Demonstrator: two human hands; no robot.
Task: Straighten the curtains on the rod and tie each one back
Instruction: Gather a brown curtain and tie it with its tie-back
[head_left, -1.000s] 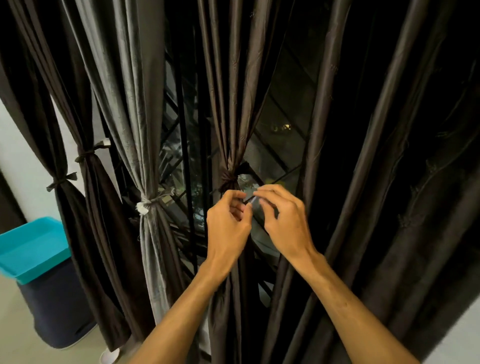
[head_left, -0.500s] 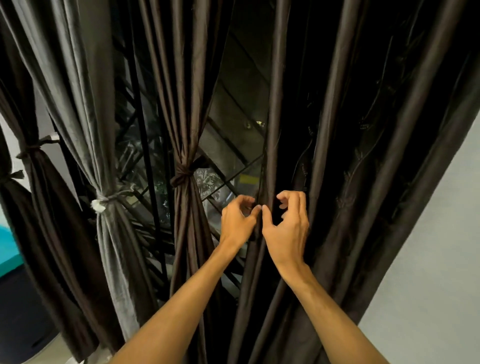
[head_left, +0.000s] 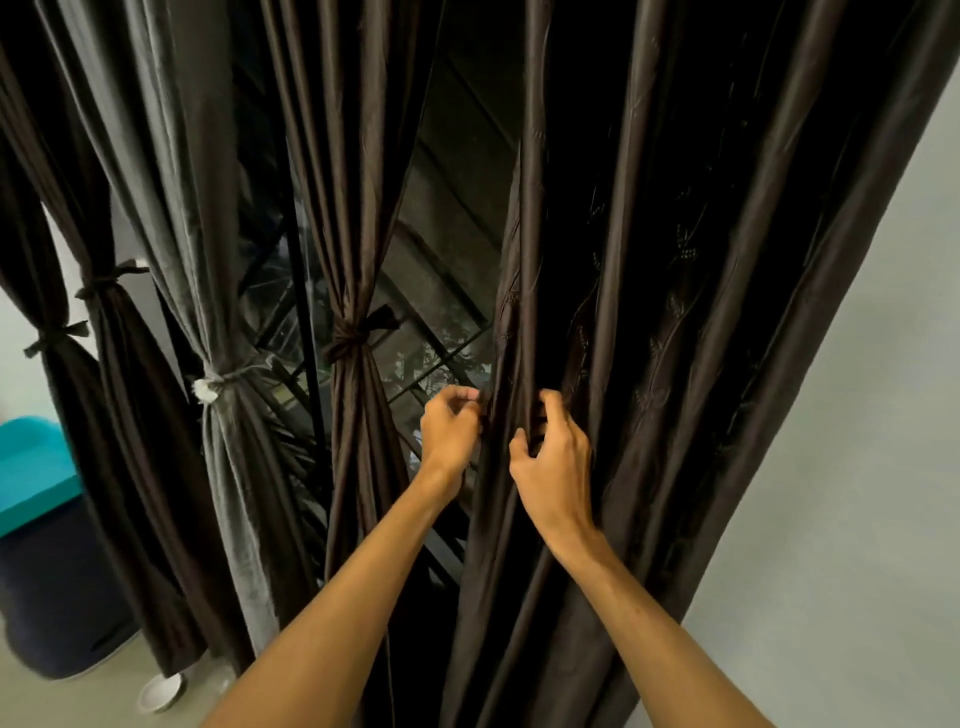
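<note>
Here, right hand (head_left: 556, 467) pinches a fold of the untied curtain (head_left: 649, 322); left hand (head_left: 449, 434), fingers (head_left: 462, 396) curled, touches its edge, grip unclear

Both bare forearms rise from the bottom edge to mid-frame. The left hand (head_left: 449, 434) curls its fingers onto the dark curtain (head_left: 675, 312) edge; the right hand (head_left: 556, 467) pinches a fold just beside it

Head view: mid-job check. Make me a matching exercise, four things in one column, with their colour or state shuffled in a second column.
Things
1. grey curtain
2. middle brown curtain
3. right-hand curtain
4. bin lid

States
A. untied, gripped by the left hand and the right hand
B. teal
C. tied with a pale band
D. tied with a dark band

Pairs: 1-C, 2-D, 3-A, 4-B
</note>
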